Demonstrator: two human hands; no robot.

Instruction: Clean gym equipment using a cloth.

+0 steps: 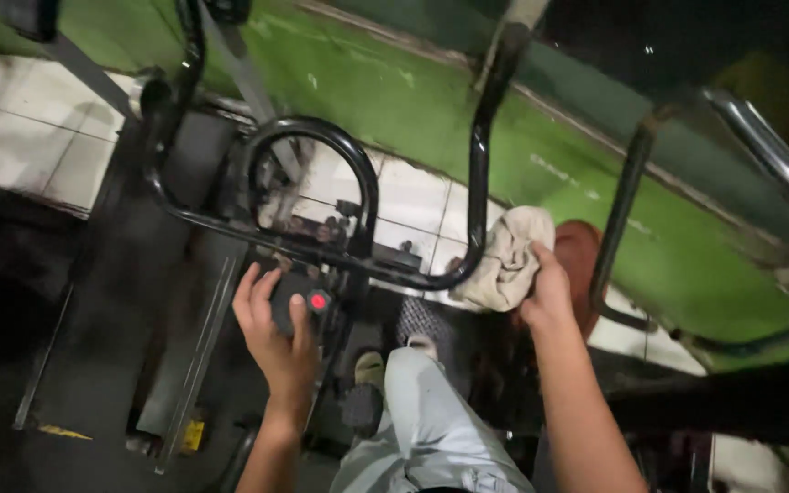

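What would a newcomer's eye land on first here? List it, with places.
The red button at centre glows on a dark control box that the left hand grips. To the right, the right hand presses a beige rag against a curved black tube frame. Behind runs a bright green wall above white tiles.

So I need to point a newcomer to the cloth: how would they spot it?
Find the black tubular frame in front of the green wall. At its lower bend, the right hand presses a crumpled beige cloth: the only pale, soft thing among dark metal.
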